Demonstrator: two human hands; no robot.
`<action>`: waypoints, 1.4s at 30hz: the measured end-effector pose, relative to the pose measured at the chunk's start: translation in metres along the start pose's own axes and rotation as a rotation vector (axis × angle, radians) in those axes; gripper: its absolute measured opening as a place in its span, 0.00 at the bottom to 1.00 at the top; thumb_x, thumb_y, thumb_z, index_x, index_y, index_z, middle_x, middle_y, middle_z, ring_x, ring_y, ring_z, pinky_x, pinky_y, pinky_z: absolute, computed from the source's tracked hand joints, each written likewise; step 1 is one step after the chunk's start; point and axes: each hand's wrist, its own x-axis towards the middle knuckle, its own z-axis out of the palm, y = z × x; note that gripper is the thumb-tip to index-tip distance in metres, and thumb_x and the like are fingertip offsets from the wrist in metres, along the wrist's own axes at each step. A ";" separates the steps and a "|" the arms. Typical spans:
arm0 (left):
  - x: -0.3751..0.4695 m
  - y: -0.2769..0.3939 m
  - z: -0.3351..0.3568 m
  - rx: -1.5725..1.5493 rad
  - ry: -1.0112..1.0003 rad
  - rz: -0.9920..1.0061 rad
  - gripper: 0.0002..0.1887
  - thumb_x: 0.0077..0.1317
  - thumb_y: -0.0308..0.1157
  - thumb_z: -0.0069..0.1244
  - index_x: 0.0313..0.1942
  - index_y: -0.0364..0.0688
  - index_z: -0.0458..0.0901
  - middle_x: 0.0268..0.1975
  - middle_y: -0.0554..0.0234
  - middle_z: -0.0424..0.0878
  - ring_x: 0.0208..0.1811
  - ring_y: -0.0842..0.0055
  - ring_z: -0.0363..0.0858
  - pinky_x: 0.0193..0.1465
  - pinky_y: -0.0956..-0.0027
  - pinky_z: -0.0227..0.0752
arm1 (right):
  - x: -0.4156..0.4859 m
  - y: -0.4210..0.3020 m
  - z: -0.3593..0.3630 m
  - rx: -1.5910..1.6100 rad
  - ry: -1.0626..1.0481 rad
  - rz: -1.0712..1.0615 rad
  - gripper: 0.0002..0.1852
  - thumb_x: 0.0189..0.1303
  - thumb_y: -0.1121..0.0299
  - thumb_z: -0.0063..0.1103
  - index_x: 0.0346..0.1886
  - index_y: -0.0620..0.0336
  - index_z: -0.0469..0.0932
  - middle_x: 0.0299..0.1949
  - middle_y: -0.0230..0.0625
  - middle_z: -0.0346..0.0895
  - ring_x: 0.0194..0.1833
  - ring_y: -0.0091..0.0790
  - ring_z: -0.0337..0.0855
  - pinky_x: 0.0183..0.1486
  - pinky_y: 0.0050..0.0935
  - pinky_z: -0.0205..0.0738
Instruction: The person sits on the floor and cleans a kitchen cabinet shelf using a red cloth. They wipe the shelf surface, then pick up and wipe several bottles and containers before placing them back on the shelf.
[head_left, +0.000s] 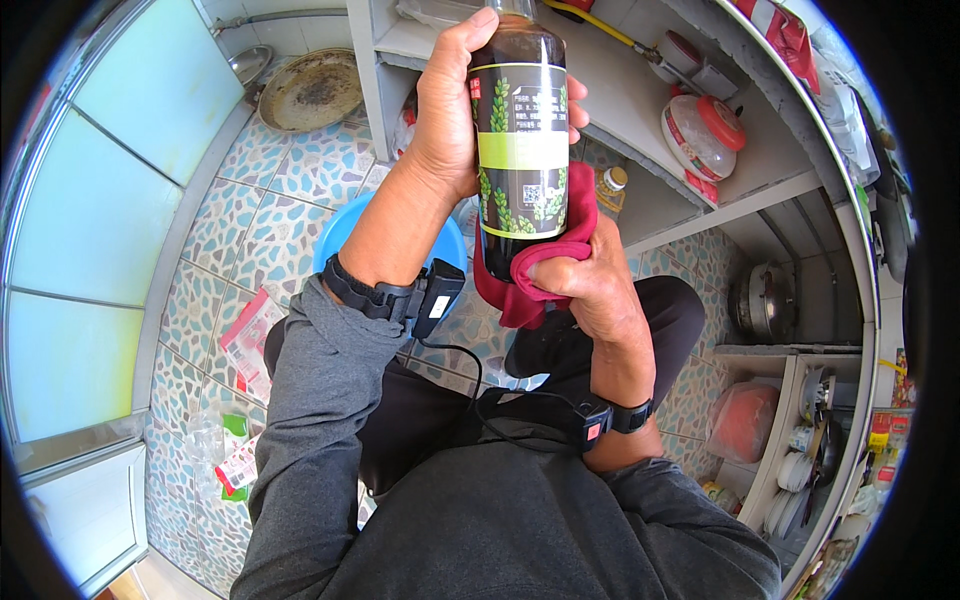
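Observation:
A glass bottle of dark liquid with a black and green label stands nearly upright before me. My left hand grips it around its upper part, the fingertips showing on the far side. A dark red cloth is bunched in my right hand, which presses it against the bottle's base and lower right side. The label bears writing and a printed code. Below my left forearm, a blue plastic basin is partly hidden on the floor.
Open cupboard shelves run along the right, holding a red-lidded container, a metal pot and stacked plates. An oil bottle stands behind the cloth. A large worn pan and plastic packaging lie on the tiled floor.

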 end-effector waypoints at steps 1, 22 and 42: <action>0.000 0.000 0.000 0.007 0.000 0.003 0.34 0.74 0.63 0.41 0.54 0.36 0.79 0.40 0.42 0.89 0.36 0.56 0.91 0.42 0.54 0.89 | 0.000 0.000 0.000 -0.001 -0.001 0.000 0.31 0.44 0.67 0.74 0.55 0.67 0.78 0.43 0.32 0.84 0.42 0.25 0.82 0.48 0.26 0.78; 0.001 -0.001 -0.006 -0.015 0.003 -0.007 0.37 0.74 0.65 0.40 0.57 0.35 0.79 0.41 0.41 0.89 0.37 0.55 0.91 0.43 0.53 0.88 | 0.000 -0.005 0.007 -0.033 0.031 -0.017 0.29 0.46 0.68 0.75 0.53 0.66 0.78 0.41 0.31 0.83 0.40 0.23 0.82 0.46 0.25 0.78; 0.000 -0.001 -0.003 -0.086 -0.066 -0.044 0.40 0.74 0.66 0.37 0.61 0.34 0.77 0.42 0.39 0.88 0.38 0.54 0.91 0.43 0.52 0.88 | -0.013 -0.017 0.020 -0.142 0.105 -0.003 0.29 0.47 0.71 0.77 0.54 0.67 0.77 0.40 0.30 0.82 0.37 0.20 0.80 0.40 0.24 0.77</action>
